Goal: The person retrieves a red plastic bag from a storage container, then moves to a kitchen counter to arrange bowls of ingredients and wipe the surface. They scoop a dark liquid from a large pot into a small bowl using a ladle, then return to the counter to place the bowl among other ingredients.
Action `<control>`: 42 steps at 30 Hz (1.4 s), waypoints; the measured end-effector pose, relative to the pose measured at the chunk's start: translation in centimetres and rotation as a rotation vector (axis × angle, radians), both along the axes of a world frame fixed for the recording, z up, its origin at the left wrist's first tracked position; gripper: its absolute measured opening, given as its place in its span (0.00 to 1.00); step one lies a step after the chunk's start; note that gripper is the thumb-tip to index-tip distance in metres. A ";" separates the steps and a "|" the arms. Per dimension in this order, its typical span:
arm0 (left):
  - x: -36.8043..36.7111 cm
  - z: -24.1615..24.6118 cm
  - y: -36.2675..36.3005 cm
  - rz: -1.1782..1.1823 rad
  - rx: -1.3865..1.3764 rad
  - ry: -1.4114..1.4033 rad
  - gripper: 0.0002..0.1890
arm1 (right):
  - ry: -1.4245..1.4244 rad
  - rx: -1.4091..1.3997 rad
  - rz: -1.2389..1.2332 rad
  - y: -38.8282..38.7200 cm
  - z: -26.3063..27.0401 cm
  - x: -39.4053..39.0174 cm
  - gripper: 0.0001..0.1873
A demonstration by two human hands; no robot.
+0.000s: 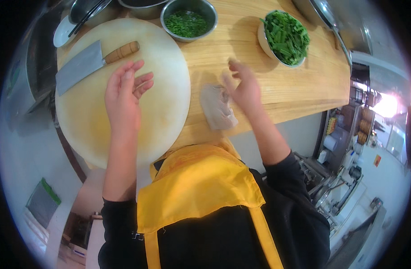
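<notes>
Over the round cutting board (158,111) my left hand (126,90) is raised with its fingers loosely curled apart, holding nothing. Beyond it on the board lies a cleaver (82,65), its wooden handle (122,52) pointing right and its wide blade towards the left rim. My right hand (242,85), a little blurred, hovers above the wooden table with nothing in its spread fingers. Just beside and below it is a crumpled greyish cloth (217,107). A white bowl heaped with cut green leaves (288,38) stands farther off, to the right of my right hand.
At the board's far edge stands a steel bowl (188,20) of finely chopped greens. A white dish (64,32), black chopsticks (86,18) and other metal bowls crowd the far left. A large metal vessel (321,15) occupies the far right. The wooden table's (313,87) near edge slants by my right forearm.
</notes>
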State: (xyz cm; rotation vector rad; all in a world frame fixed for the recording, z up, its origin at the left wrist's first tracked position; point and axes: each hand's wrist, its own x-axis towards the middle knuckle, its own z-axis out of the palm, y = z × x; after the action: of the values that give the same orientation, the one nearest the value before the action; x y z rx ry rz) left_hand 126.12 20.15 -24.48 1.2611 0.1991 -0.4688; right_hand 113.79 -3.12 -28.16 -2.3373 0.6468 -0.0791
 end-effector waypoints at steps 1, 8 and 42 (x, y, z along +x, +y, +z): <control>-0.9 -0.5 0.2 -0.018 -0.020 0.009 0.15 | -0.035 -0.259 0.228 1.1 -0.9 -3.1 0.28; -6.2 -1.4 -0.2 -0.362 -0.009 0.092 0.14 | -0.104 -0.553 0.293 0.8 -7.1 -8.8 0.24; -17.6 -4.8 4.5 -0.359 0.860 -0.225 0.16 | -0.413 0.107 -0.570 -34.9 -4.0 -14.9 0.26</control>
State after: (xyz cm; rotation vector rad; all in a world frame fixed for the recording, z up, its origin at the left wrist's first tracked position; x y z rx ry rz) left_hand 108.55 24.61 -29.32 2.2008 -0.0336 -0.5651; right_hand 98.86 -38.02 -32.16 -1.8859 1.0458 -0.7420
